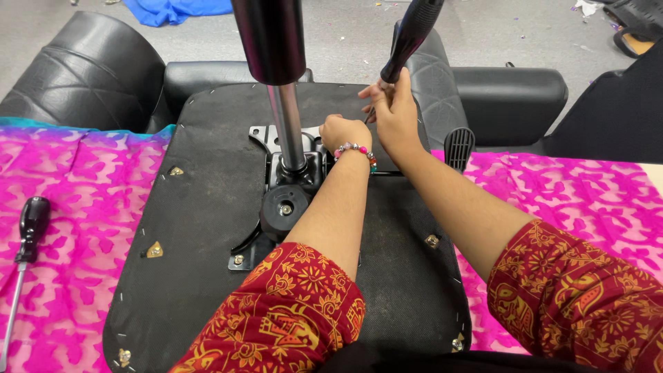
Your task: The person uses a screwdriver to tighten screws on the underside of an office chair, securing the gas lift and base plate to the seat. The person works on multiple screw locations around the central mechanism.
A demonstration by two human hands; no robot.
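Observation:
An office chair lies upside down, its black seat underside [207, 207] facing up, with a metal mechanism plate [290, 186] and a chrome gas cylinder [283, 117] rising from it. My left hand [343, 131] is closed into a fist on the mechanism beside the cylinder; a beaded bracelet is on that wrist. My right hand [394, 110] grips a screwdriver [411, 34] by its black handle, held upright with the tip down near the plate's far right side. The tip is hidden by my hands.
A second screwdriver [27, 235] with a black handle lies at left on the pink patterned cloth [69, 207]. Black armrests [511, 90] and the chair back [76, 69] lie beyond. A black lever paddle [459, 146] sticks out right.

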